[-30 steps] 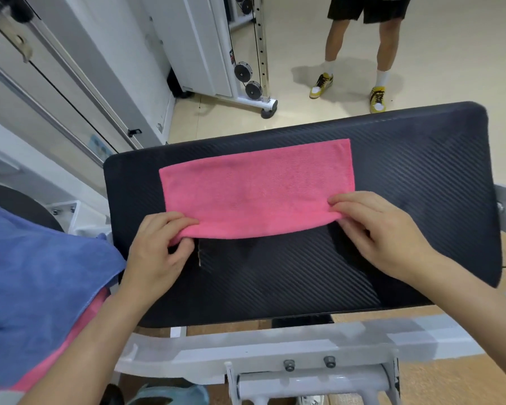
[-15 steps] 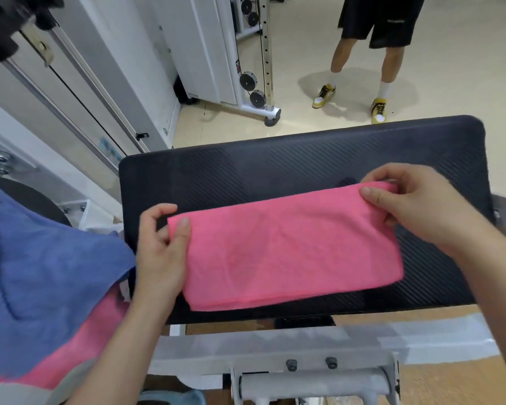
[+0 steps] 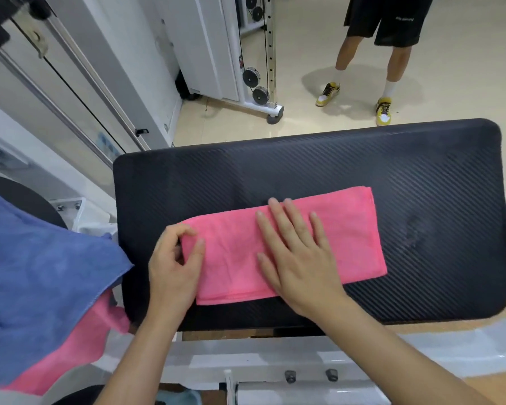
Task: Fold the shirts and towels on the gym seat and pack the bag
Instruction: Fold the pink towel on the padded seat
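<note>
Right hand [image 3: 297,258] flat on pink towel [image 3: 354,238] | left hand [image 3: 173,267] pinches its left end

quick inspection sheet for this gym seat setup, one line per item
surface: black ribbed gym seat on a white frame
job's things: pink towel folded into a strip, flat on the seat; no bag seen
clutter: blue towel draped at the left, off the seat, over another pink cloth
hands: left hand pinches the towel's left end; right hand lies flat on its middle, fingers straight
cables: machine cable over black pulleys, beyond the seat
surroundings: beige floor; a person in black shorts and yellow shoes stands beyond the seat
</note>
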